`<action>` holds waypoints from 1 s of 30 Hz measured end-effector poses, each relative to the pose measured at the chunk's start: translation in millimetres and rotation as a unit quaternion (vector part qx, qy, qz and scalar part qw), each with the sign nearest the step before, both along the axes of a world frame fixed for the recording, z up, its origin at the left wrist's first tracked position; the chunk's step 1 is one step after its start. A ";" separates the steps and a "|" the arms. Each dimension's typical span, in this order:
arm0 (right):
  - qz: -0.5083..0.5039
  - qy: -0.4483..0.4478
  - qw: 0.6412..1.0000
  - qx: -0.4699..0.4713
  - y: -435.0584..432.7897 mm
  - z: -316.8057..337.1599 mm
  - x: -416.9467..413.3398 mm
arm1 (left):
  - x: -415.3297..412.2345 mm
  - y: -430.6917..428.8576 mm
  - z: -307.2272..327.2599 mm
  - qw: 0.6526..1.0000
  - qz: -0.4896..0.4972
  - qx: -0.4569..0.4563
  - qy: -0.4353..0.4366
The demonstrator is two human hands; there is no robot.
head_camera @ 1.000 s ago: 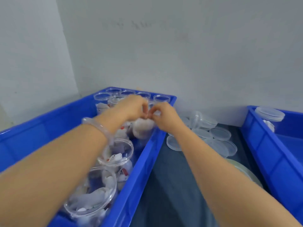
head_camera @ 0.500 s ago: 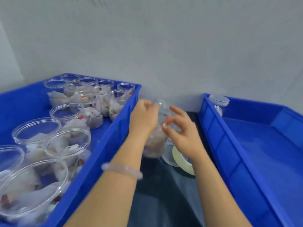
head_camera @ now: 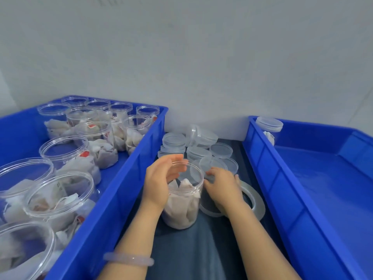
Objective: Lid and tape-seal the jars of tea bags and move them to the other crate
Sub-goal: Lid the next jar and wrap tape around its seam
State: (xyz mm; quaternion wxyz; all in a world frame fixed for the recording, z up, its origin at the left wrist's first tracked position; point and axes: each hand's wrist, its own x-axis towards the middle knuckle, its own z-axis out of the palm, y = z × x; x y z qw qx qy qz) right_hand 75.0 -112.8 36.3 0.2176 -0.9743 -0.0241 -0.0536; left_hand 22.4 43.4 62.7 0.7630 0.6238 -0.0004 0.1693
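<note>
A clear open jar of tea bags [head_camera: 182, 201] stands on the dark cloth between the two blue crates. My left hand [head_camera: 160, 179] grips its left side near the rim. Just right of the jar, my right hand [head_camera: 223, 189] pinches the near edge of a clear lid [head_camera: 214, 163] from the pile of lids [head_camera: 177, 141]. A roll of clear tape [head_camera: 253, 204] lies flat under my right wrist. The left crate [head_camera: 121, 190] holds several open jars of tea bags [head_camera: 66, 150]. In the right crate [head_camera: 282, 190] one lidded jar [head_camera: 269, 126] stands in the far left corner.
A grey wall rises close behind the crates. Loose and stacked lids cover the cloth at the back of the gap between the crates. The floor of the right crate is bare apart from the single jar.
Both hands lifted the jar out of the left crate and set it on the cloth between the crates. My right hand then left the jar and went to a lid.
</note>
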 end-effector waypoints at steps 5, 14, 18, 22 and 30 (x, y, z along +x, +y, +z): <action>0.005 -0.056 0.993 0.105 -1.5 9.8 -4.7 | 4.6 -6.0 -7.7 0.999 0.008 0.000 -0.032; 0.013 -0.024 0.823 0.567 1.5 87.4 -33.5 | 4.6 -7.7 -18.8 0.997 0.007 0.035 -0.071; 0.006 0.009 0.940 0.341 24.2 67.5 -35.0 | 1.3 -9.7 -23.6 0.993 0.026 0.063 -0.100; 0.010 -0.039 0.955 0.293 33.6 59.9 -31.2 | -0.6 -18.7 -22.5 0.996 0.005 0.004 -0.092; 0.211 -0.090 0.957 0.180 33.9 62.3 -44.6 | 13.3 -12.4 -25.2 0.998 -0.014 -0.024 -0.060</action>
